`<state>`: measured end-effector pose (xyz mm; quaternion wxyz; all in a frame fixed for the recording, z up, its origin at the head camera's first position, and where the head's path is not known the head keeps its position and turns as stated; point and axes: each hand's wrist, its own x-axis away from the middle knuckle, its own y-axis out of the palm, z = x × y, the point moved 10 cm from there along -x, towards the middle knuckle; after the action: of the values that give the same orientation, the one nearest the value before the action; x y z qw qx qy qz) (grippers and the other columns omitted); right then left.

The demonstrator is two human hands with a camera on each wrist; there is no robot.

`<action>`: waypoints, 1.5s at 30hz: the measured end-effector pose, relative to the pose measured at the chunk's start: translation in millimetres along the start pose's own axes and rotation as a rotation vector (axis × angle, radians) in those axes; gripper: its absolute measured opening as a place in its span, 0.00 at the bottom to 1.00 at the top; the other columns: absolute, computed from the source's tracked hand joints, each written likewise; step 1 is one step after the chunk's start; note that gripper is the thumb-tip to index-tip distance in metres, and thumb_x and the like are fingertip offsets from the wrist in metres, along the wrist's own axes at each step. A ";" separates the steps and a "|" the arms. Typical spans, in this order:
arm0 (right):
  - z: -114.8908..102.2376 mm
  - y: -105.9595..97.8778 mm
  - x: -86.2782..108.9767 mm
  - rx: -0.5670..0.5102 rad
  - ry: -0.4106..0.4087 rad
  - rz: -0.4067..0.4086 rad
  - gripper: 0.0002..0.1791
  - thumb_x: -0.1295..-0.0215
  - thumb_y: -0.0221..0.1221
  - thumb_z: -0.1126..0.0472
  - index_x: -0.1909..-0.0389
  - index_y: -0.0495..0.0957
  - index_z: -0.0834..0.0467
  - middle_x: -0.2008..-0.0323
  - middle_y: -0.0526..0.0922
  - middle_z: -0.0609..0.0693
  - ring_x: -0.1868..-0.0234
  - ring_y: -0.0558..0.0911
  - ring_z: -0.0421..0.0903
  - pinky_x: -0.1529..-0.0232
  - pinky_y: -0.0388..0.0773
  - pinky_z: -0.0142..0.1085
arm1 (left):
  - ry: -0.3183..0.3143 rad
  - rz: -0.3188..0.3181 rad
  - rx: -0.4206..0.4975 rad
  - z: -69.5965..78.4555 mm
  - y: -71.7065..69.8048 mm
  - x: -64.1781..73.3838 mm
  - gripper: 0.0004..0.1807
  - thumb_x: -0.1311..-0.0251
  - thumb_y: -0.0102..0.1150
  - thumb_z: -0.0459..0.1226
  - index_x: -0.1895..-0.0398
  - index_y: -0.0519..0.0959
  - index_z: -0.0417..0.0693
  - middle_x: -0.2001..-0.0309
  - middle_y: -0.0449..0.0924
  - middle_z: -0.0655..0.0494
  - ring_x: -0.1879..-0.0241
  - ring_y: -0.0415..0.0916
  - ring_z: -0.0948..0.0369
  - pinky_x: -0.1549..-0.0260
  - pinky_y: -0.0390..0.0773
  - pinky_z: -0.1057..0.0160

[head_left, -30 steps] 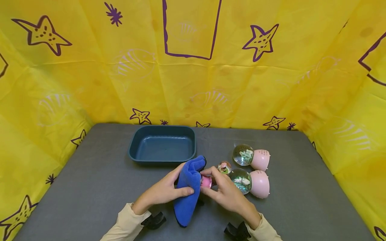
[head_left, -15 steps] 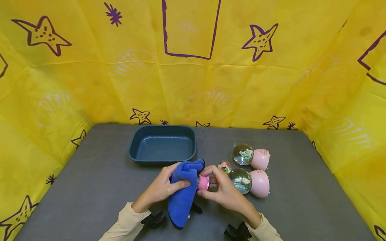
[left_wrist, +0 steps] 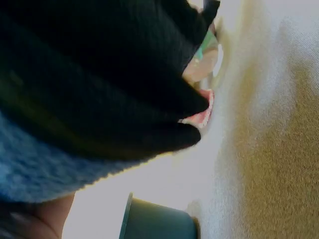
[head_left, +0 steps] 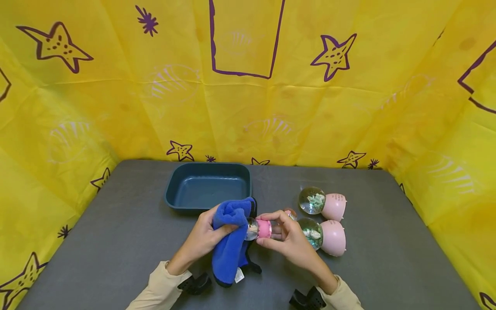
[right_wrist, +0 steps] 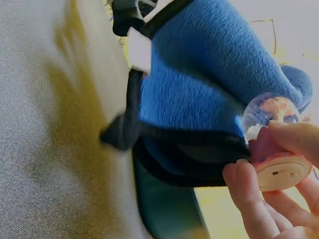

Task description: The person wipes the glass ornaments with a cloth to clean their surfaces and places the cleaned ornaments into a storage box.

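My left hand (head_left: 204, 240) grips a folded blue cloth (head_left: 231, 241) with black edging and a small white tag, thumb on top. My right hand (head_left: 290, 237) pinches the pink base of a small snow globe (head_left: 265, 229) between thumb and fingers. The globe lies sideways, its clear ball pointing left against the cloth's edge. In the right wrist view, the snow globe (right_wrist: 279, 172) shows its underside, and the blue cloth (right_wrist: 189, 94) hangs behind it. The cloth (left_wrist: 55, 159) and its dark folds fill much of the left wrist view.
A dark teal tub (head_left: 211, 189) stands behind the cloth on the grey table (head_left: 128, 224). To the right, two larger snow globes (head_left: 334, 206) with pale pink bases lie on their sides. Another small globe (head_left: 289, 212) is partly hidden behind my right hand. Yellow curtain (head_left: 248, 107) encloses the table.
My left hand and the cloth have shifted left, baring part of the snow globe's clear ball. My right hand keeps its pinch on the pink base, nearly in place.
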<state>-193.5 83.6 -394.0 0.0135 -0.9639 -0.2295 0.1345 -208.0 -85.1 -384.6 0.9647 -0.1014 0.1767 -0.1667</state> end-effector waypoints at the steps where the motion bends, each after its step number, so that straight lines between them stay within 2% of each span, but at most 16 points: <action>1: -0.8 -0.6 0.1 0.005 -0.006 0.008 0.24 0.41 0.66 0.73 0.44 0.70 0.68 0.46 0.75 0.71 0.58 0.86 0.40 0.58 0.85 0.34 | -0.008 -0.008 0.015 -1.0 0.6 0.2 0.23 0.39 0.65 0.32 0.40 0.75 0.40 0.49 0.83 0.42 0.55 0.81 0.64 0.53 0.81 0.63; 5: -1.7 -2.2 0.2 0.021 -0.010 0.032 0.22 0.39 0.63 0.73 0.44 0.70 0.70 0.54 0.78 0.71 0.62 0.86 0.40 0.62 0.85 0.35 | -0.014 -0.078 0.022 -2.4 8.4 0.9 0.31 0.43 0.69 0.34 0.35 0.71 0.44 0.44 0.81 0.44 0.50 0.80 0.63 0.48 0.79 0.62; 9: -1.6 -1.7 0.5 0.022 0.002 0.031 0.20 0.35 0.61 0.72 0.44 0.70 0.71 0.58 0.81 0.72 0.67 0.87 0.40 0.66 0.86 0.38 | 0.023 -0.131 -0.039 2.3 16.1 1.5 0.38 0.48 0.74 0.36 0.32 0.69 0.47 0.41 0.79 0.48 0.47 0.79 0.62 0.45 0.78 0.62; 11: -2.2 -0.9 0.5 0.023 0.006 0.023 0.20 0.34 0.60 0.70 0.44 0.70 0.71 0.58 0.81 0.72 0.68 0.86 0.39 0.67 0.86 0.39 | 0.060 -0.127 -0.068 6.6 16.7 1.6 0.37 0.48 0.74 0.36 0.34 0.70 0.48 0.43 0.80 0.49 0.48 0.79 0.63 0.47 0.79 0.61; 16: -3.2 1.5 0.5 0.010 0.020 0.002 0.20 0.32 0.59 0.69 0.43 0.69 0.70 0.56 0.81 0.73 0.67 0.87 0.42 0.65 0.86 0.40 | 0.158 -0.080 -0.114 18.5 12.3 1.2 0.25 0.46 0.71 0.31 0.44 0.76 0.49 0.52 0.84 0.52 0.55 0.79 0.65 0.53 0.81 0.62; 21: -2.5 3.9 1.3 -0.009 0.035 -0.018 0.21 0.32 0.59 0.69 0.41 0.68 0.71 0.57 0.80 0.72 0.67 0.87 0.44 0.64 0.86 0.44 | 0.239 -0.059 -0.123 25.8 8.1 1.2 0.20 0.45 0.68 0.28 0.50 0.79 0.49 0.58 0.85 0.52 0.60 0.79 0.65 0.59 0.80 0.62; 24: -2.7 4.4 1.7 -0.013 0.035 -0.024 0.21 0.32 0.59 0.69 0.41 0.67 0.71 0.55 0.80 0.73 0.64 0.87 0.43 0.63 0.85 0.46 | 0.250 -0.040 -0.116 27.3 4.7 1.3 0.17 0.45 0.66 0.26 0.53 0.79 0.48 0.61 0.84 0.51 0.63 0.78 0.65 0.62 0.80 0.63; 26: -2.6 4.4 1.9 -0.012 0.038 -0.026 0.22 0.33 0.59 0.69 0.41 0.67 0.71 0.53 0.79 0.73 0.62 0.87 0.42 0.61 0.85 0.45 | 0.238 -0.027 -0.108 27.8 2.2 1.3 0.16 0.45 0.64 0.24 0.54 0.79 0.47 0.63 0.84 0.51 0.65 0.78 0.65 0.63 0.80 0.63; 30: -3.0 4.1 1.8 0.021 0.032 -0.025 0.23 0.34 0.61 0.70 0.41 0.69 0.70 0.51 0.79 0.71 0.59 0.86 0.38 0.58 0.85 0.36 | 0.208 -0.010 -0.094 27.0 -3.3 0.8 0.15 0.42 0.61 0.24 0.54 0.78 0.44 0.63 0.82 0.49 0.64 0.78 0.64 0.62 0.81 0.62; 33: -4.9 3.1 1.9 0.049 0.004 -0.018 0.23 0.36 0.63 0.71 0.42 0.69 0.69 0.51 0.80 0.71 0.59 0.85 0.38 0.58 0.85 0.34 | 0.146 -0.019 -0.071 21.7 -4.8 -0.6 0.15 0.41 0.62 0.26 0.50 0.77 0.44 0.60 0.82 0.49 0.61 0.79 0.62 0.58 0.81 0.61; 36: -8.7 3.5 2.4 0.087 -0.050 -0.017 0.22 0.37 0.63 0.72 0.43 0.70 0.68 0.48 0.79 0.71 0.56 0.85 0.37 0.57 0.85 0.34 | 0.050 -0.067 -0.033 13.3 -0.6 -0.7 0.20 0.40 0.65 0.31 0.45 0.75 0.47 0.53 0.82 0.50 0.56 0.79 0.61 0.55 0.81 0.60; 39: -13.4 6.0 3.4 0.143 -0.117 -0.024 0.21 0.38 0.64 0.71 0.45 0.72 0.68 0.45 0.77 0.71 0.52 0.84 0.37 0.54 0.84 0.35 | -0.014 -0.134 -0.001 7.4 7.7 0.6 0.24 0.40 0.66 0.35 0.40 0.72 0.49 0.49 0.81 0.50 0.53 0.79 0.60 0.52 0.80 0.59; 42: -17.0 8.2 4.3 0.186 -0.168 -0.026 0.21 0.39 0.65 0.71 0.46 0.73 0.67 0.43 0.78 0.70 0.47 0.83 0.38 0.50 0.83 0.34 | -0.015 -0.164 -0.004 6.0 12.9 1.3 0.25 0.39 0.64 0.36 0.39 0.71 0.48 0.49 0.81 0.50 0.52 0.80 0.60 0.52 0.81 0.60; 45: -19.4 9.4 4.5 0.207 -0.195 -0.021 0.21 0.40 0.66 0.71 0.47 0.74 0.65 0.43 0.79 0.68 0.43 0.81 0.38 0.48 0.81 0.32 | 0.018 -0.098 -0.035 8.6 7.9 0.6 0.21 0.39 0.64 0.34 0.42 0.73 0.46 0.51 0.82 0.49 0.53 0.80 0.61 0.52 0.80 0.60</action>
<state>-180.4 77.9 -377.3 0.0919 -0.9372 -0.2247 0.2503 -202.0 -76.8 -379.0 0.9518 -0.1254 0.1833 -0.2118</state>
